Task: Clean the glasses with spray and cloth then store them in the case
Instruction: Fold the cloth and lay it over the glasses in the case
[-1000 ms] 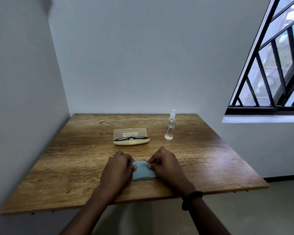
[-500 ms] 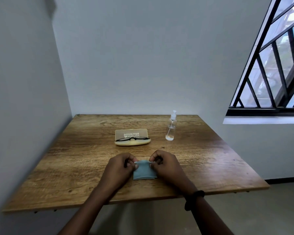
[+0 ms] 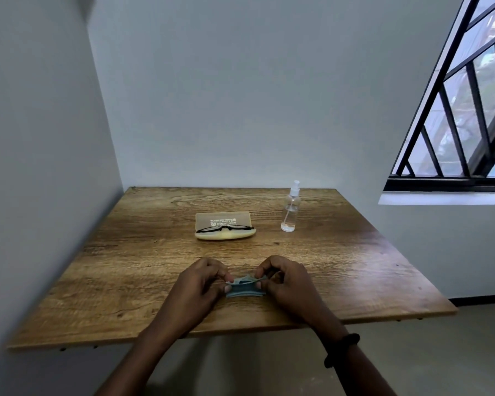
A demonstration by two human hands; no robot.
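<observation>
Since the earlier frame the cloth (image 3: pixel 245 287) has bunched up, top edge lifted off the table (image 3: pixel 97 281). Left hand (image 3: pixel 196 290) pinches its left edge, right hand (image 3: pixel 286 284) its right, lower centre. Glasses (image 3: pixel 225 228) sit in the open case (image 3: pixel 225 228) mid-frame, spray bottle (image 3: pixel 290 208) right of it. Step looks like folding the cloth, probably near the end; next likely shutting the case.

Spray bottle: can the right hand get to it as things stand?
Probably yes. The spray bottle stands upright ahead of the right hand with bare table between, but that hand first must release the cloth both hands pinch.
</observation>
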